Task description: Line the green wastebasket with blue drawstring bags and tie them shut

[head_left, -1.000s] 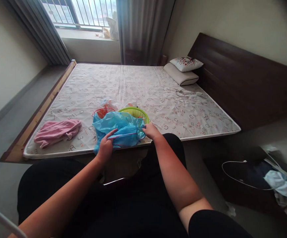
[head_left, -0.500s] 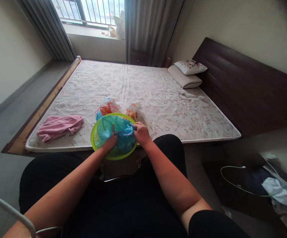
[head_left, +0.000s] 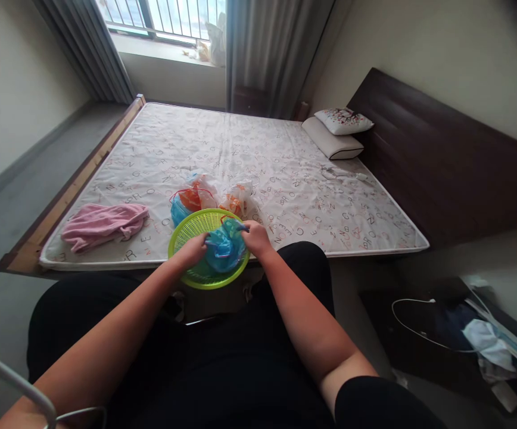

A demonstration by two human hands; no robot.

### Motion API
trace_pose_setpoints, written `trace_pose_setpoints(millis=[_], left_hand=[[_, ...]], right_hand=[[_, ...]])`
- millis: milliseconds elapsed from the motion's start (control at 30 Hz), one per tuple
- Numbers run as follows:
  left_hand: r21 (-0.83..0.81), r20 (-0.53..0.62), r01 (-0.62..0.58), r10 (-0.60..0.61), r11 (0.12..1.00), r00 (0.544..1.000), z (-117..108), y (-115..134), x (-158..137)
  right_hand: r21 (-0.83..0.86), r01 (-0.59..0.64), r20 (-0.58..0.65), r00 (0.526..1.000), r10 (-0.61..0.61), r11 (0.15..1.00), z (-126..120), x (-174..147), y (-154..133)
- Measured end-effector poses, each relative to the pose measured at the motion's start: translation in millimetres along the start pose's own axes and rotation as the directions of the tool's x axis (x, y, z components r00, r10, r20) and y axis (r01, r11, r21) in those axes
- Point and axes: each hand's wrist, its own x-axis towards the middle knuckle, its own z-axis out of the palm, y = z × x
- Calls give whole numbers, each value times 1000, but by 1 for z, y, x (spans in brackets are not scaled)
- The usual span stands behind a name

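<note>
Background space is filled by a letter-printed mattress (head_left: 205, 143), flanked on the right by a dark headboard (head_left: 446, 149). By the mattress's near edge, a green basket (head_left: 189, 229) is seen, with a pink cloth (head_left: 105, 226) farther left. At the basket's mouth, a bunched blue bag (head_left: 224, 249) is clasped in the grip of both left hand (head_left: 192, 251) and right hand (head_left: 257, 238).

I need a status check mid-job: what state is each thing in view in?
Left hand: closed on the bag
Right hand: closed on the bag
Blue plastic bag: bunched, over the basket's opening
Green mesh basket: opening upward
Pink cloth: rumpled
Gray curtains: parted
Tree-print cushion: lying on the beige pillow
</note>
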Motion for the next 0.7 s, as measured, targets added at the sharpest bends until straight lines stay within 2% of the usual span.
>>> trace_pose_setpoints(millis=[167, 233, 400, 500, 567, 633, 700], left_hand=[[251, -166, -114, 159, 961, 973, -25, 34, -9], [229, -241, -69, 126, 971, 962, -36, 42, -16], [2, -293, 180, -172, 984, 941, -67, 39, -19], [-148, -436, 132, -185, 980, 881, -82, 35, -14], [-311, -500, 60, -217, 948, 838, -87, 37, -13], [-525, -406, 63, -314, 849, 858, -86, 42, -13], [-690, -232, 149, -412, 708, 881, -82, 48, -14]], right_hand=[[22, -118, -10, 993, 119, 993, -9, 9, 14], [39, -134, 11, 991, 133, 990, -8, 9, 17], [-45, -185, 71, 980, 188, 982, -1, 8, 21], [-94, -218, 92, 970, 227, 971, -1, 10, 24], [-96, -235, 10, 972, 237, 967, -2, 14, 27], [-78, -254, -76, 966, 248, 964, -3, 18, 30], [-61, -274, -106, 958, 267, 960, -3, 21, 34]])
